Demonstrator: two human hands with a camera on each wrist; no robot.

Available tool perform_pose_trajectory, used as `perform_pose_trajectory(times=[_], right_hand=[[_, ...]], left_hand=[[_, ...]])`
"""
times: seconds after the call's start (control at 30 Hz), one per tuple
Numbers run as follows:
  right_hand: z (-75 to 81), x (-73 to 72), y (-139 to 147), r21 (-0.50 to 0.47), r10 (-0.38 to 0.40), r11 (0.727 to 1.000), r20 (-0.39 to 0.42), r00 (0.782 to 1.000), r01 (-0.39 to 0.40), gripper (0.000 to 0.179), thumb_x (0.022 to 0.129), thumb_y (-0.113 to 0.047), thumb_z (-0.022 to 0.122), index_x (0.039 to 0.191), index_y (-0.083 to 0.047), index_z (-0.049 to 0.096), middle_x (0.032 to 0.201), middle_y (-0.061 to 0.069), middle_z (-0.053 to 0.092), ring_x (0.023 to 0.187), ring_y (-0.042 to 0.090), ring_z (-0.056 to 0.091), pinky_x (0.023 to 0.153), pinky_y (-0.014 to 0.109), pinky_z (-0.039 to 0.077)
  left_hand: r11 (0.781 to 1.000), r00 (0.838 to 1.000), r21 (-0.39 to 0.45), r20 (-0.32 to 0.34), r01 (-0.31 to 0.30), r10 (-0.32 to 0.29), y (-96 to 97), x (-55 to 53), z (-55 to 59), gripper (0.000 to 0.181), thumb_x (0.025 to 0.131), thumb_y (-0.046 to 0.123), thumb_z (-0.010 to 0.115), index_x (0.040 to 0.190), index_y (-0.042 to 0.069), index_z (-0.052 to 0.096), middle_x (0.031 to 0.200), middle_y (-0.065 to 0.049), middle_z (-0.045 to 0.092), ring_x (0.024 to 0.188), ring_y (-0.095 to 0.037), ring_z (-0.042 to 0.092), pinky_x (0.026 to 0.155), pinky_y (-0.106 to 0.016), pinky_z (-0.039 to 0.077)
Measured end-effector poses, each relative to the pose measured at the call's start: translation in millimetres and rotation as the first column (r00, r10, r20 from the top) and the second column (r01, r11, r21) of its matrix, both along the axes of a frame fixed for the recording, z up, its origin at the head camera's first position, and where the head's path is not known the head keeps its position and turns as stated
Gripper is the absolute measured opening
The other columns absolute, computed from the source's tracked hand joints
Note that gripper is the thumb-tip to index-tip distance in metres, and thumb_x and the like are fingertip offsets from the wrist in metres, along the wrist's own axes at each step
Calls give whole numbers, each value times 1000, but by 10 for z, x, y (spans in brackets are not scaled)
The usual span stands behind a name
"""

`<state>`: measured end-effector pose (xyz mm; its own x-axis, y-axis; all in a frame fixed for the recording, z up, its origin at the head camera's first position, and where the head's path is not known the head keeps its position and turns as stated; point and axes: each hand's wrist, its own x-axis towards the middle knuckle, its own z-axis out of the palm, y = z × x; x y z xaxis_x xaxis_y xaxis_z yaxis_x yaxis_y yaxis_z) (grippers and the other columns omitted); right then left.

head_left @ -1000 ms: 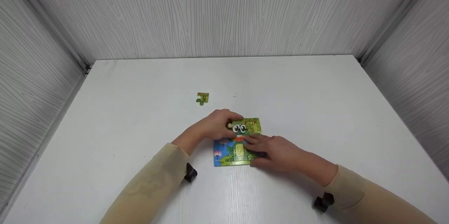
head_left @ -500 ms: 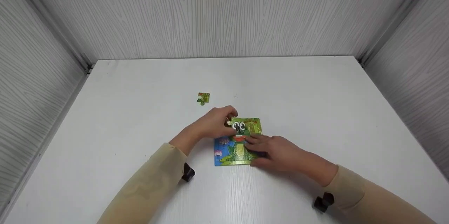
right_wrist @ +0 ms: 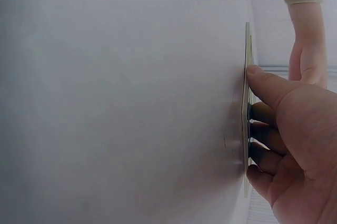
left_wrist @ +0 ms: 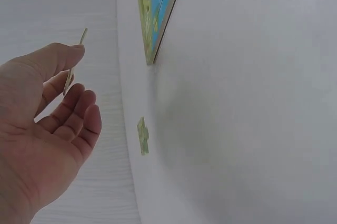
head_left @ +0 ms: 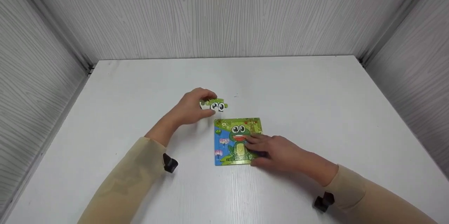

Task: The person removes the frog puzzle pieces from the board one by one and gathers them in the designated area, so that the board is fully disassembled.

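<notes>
My left hand (head_left: 194,108) pinches a puzzle piece (head_left: 216,105) printed with two frog eyes between thumb and fingers. The piece is held above the table; edge-on, it shows as a thin strip in the left wrist view. Below and to its right lies the square frog puzzle board (head_left: 224,152), where a pair of eyes also shows at the top. My right hand (head_left: 277,152) rests on the board's right side, fingertips and thumb touching it and covering part of the frog picture. In the left wrist view, a loose green puzzle piece (left_wrist: 143,135) lies on the table.
The white table (head_left: 315,97) is bordered by grey wood-grain panels (head_left: 224,17) at the back and both sides. From the head view, my left hand and its piece largely cover the loose green piece.
My left hand has lifted the eyes piece off the board and moved it up and to the left. More of the board's upper left now shows. My right hand has stayed in place.
</notes>
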<state>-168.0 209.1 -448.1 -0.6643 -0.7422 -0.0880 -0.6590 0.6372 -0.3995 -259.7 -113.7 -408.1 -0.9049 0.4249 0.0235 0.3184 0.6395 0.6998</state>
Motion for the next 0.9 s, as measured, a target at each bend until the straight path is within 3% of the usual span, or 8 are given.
perform_pose_trajectory(times=[0.23,0.47,0.9], right_hand=[[-12,-3,27,-16,7,1000,-14,1000,-7,61,101,-42,73,152,-12,59,163,4,46,150,31,44,111,52,47],[-37,5,2,-29,17,999,-30,999,-18,59,102,-40,72,152,-11,59,163,3,46,149,33,45,109,54,48],[-17,18,-17,-46,18,999,-27,999,-19,59,101,-37,74,151,-10,59,161,6,48,148,32,46,110,54,47]], left_hand=[[995,995,22,-8,-102,102,-321,-167,114,49,98,17,77,143,8,62,133,-10,59,123,-26,54,106,-44,48],[985,985,15,-1,-173,173,-554,-301,136,51,100,15,75,147,6,58,138,-12,57,128,-28,53,110,-45,45],[972,970,10,77,-234,232,-719,-512,-66,52,100,13,74,149,6,57,139,-14,56,127,-30,51,112,-48,41]])
